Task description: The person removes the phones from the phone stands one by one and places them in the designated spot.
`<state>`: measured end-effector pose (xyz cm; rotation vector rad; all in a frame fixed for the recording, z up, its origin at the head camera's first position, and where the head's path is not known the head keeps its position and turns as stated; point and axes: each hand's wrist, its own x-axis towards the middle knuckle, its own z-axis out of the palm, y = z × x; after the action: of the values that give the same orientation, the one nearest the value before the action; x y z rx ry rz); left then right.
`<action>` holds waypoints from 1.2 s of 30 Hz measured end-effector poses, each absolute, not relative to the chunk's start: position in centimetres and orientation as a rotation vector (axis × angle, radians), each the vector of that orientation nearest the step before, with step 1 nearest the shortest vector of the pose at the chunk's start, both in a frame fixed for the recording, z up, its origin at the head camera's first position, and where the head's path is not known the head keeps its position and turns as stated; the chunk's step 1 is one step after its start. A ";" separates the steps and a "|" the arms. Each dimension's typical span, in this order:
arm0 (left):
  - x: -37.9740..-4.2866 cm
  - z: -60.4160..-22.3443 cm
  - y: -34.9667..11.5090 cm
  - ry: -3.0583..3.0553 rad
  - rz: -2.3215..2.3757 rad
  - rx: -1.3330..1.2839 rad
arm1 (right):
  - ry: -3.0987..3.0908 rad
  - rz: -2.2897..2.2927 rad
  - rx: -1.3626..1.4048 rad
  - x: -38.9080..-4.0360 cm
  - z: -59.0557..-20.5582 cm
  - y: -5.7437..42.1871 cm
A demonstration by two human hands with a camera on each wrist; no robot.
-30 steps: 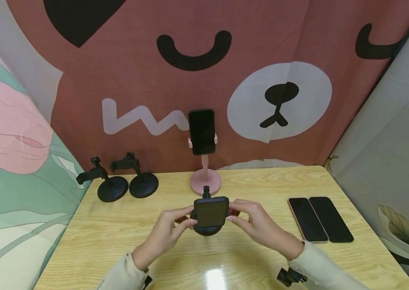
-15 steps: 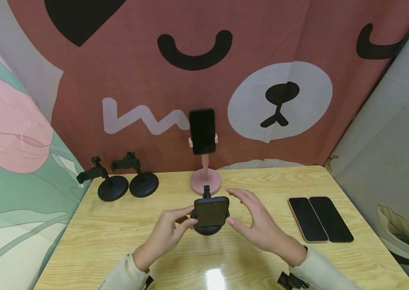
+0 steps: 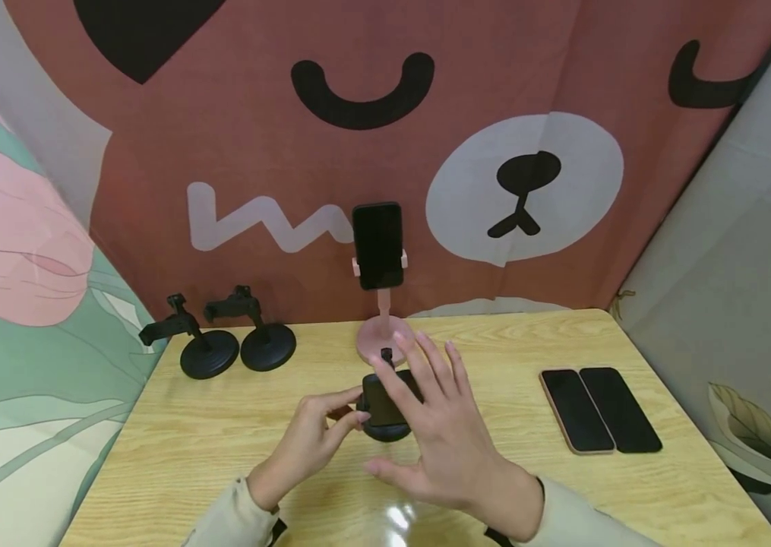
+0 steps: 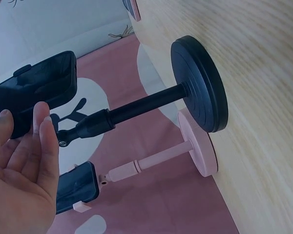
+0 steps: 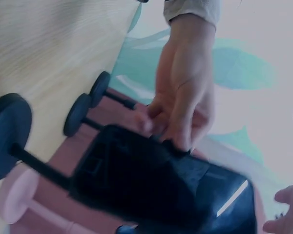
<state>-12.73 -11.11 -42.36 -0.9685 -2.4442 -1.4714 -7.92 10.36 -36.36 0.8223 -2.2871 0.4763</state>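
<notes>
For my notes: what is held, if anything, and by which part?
The left hand pinches the phone on the black stand at its left side, perhaps with the clamp; the right hand holds nothing.

On the pale yellow wood-grain table we see a black round-based phone stand just beside a matching black stand, both at the far left. Near the far edge, a pink round-based stand bears an upright black phone. At right we find a pink-edged dark phone and a black rectangular phone lying flat, side by side. A reddish-brown bear-print cloth hangs behind.
</notes>
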 end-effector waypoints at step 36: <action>-12.6 -42.6 -11.2 -2.408 -1.383 -0.992 | -2.188 0.211 0.557 -9.8 -38.4 5.6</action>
<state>-12.63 -11.23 -42.57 -0.9921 -2.4084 -1.3829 -9.79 5.65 -38.45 0.5565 -2.1884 0.2111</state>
